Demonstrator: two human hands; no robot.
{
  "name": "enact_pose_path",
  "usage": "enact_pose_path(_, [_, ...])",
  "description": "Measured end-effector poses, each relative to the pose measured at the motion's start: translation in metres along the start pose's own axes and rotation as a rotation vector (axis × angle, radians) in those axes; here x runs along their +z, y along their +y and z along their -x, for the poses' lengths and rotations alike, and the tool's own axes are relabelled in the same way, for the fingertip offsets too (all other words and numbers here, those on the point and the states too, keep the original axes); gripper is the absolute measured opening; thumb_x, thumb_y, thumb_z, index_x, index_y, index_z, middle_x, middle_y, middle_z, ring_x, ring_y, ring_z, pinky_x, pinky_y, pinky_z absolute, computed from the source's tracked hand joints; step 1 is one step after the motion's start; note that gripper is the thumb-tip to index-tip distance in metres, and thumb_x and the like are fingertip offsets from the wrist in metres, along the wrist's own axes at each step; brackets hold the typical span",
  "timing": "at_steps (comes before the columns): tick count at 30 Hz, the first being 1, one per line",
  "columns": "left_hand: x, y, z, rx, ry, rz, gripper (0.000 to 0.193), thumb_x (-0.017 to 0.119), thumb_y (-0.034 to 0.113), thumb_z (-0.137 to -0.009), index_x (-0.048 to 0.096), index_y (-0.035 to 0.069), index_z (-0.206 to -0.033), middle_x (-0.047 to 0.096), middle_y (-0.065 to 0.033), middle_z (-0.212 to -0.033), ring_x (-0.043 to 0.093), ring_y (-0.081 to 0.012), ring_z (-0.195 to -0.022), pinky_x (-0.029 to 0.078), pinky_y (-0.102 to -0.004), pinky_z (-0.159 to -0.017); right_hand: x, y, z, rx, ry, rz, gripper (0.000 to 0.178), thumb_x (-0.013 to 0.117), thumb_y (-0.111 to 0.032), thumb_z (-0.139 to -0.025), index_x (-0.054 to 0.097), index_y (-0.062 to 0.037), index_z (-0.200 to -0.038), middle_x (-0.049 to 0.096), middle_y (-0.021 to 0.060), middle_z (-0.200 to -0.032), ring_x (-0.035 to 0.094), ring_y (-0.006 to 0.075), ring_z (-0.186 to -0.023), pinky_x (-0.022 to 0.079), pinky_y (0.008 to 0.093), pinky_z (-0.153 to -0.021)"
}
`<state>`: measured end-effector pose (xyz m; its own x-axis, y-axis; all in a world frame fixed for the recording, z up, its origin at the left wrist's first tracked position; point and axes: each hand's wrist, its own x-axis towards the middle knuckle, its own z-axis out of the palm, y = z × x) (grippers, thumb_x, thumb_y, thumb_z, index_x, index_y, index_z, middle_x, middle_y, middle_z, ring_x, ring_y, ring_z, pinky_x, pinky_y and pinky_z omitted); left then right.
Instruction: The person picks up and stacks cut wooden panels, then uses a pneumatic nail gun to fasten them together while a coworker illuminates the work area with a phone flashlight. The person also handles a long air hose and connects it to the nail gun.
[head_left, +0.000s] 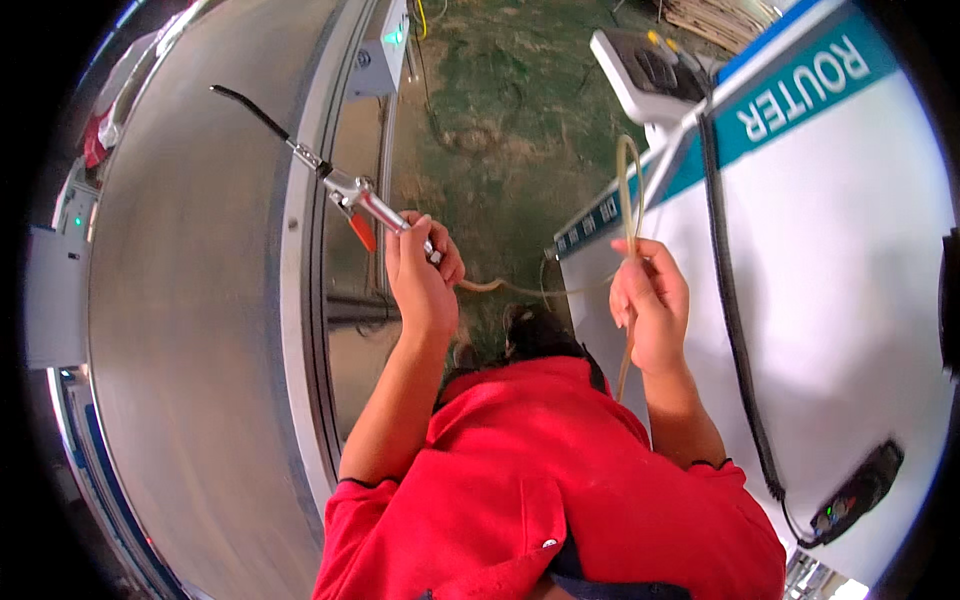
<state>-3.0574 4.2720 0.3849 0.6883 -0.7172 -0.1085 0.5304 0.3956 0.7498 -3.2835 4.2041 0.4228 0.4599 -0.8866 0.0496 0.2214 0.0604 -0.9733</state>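
My left hand (424, 272) is wrapped round the rear end of a silver air blow gun (380, 211). The gun has a red trigger lever (362, 232) and a thin black nozzle tube (250, 106) that points to the far left, over the edge of a long grey flat bed. From the gun's rear a yellowish clear air hose (484, 288) runs right toward my right hand (652, 302). That hand's fingers are closed on the hose, and a narrow loop of it stands up above them. Another length hangs below toward my red shirt.
The grey machine bed (200, 300) with its metal rail (300, 230) lies left. On the right stands a white cabinet (840, 270) with a teal band, a black cable (728, 270) and a black handheld controller (858, 494). A keypad console (650, 75) is beyond. Green floor (490, 190) lies between.
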Motion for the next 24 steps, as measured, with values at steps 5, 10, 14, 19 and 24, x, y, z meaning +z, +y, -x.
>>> enact_pose_path(5, [-0.014,-0.017,-0.045,0.14,0.055,-0.073,0.007,0.048,0.015,-0.096,0.043,0.011,-0.099,0.044,-0.0014,-0.073,0.036,-0.0089,-0.048,0.027,-0.0254,-0.044,0.014,0.034,-0.038,-0.073,-0.21,0.008,0.027,0.059,-0.014,-0.097,0.057,0.0,-0.12,0.045,-0.0068,-0.07,0.039,0.0012,-0.057,0.031,0.0176,-0.05])
enact_pose_path(10, [-0.021,-0.031,-0.07,0.185,0.131,-0.172,0.009,0.05,0.019,-0.096,0.044,0.012,-0.098,0.043,-0.0011,-0.072,0.035,-0.0096,-0.047,0.026,-0.0258,-0.042,0.011,0.055,-0.049,-0.079,-0.302,-0.025,0.027,0.057,-0.011,-0.098,0.054,-0.0006,-0.123,0.042,-0.0078,-0.069,0.038,0.0008,-0.057,0.03,0.0184,-0.051])
enact_pose_path(14, [-0.004,-0.007,-0.069,0.137,0.046,-0.261,0.008,0.05,0.016,-0.095,0.043,0.011,-0.096,0.045,-0.0007,-0.073,0.035,-0.0081,-0.045,0.026,-0.0251,-0.042,0.029,0.037,-0.032,-0.067,-0.264,-0.13,0.026,0.056,-0.009,-0.099,0.054,-0.0001,-0.123,0.039,-0.0088,-0.07,0.032,0.0001,-0.059,0.025,0.0189,-0.053])
enact_pose_path(19, [0.024,0.045,-0.059,0.142,-0.046,-0.355,0.009,0.05,0.017,-0.095,0.042,0.012,-0.095,0.045,-0.0005,-0.074,0.035,-0.0073,-0.045,0.024,-0.0247,-0.042,0.047,-0.006,0.014,-0.176,-0.061,-0.141,0.027,0.056,-0.002,-0.095,0.056,0.0025,-0.123,0.042,-0.0071,-0.073,0.032,0.0007,-0.062,0.025,0.0188,-0.055])
enact_pose_path(24, [0.069,0.073,-0.064,0.065,-0.12,-0.273,0.011,0.052,0.019,-0.095,0.044,0.011,-0.091,0.046,-0.0012,-0.074,0.036,-0.009,-0.046,0.026,-0.0253,-0.043,0.044,-0.047,0.066,-0.259,0.208,0.168,0.03,0.061,-0.005,-0.092,0.057,0.0043,-0.12,0.053,-0.0006,-0.078,0.043,0.0046,-0.064,0.034,0.0197,-0.058])
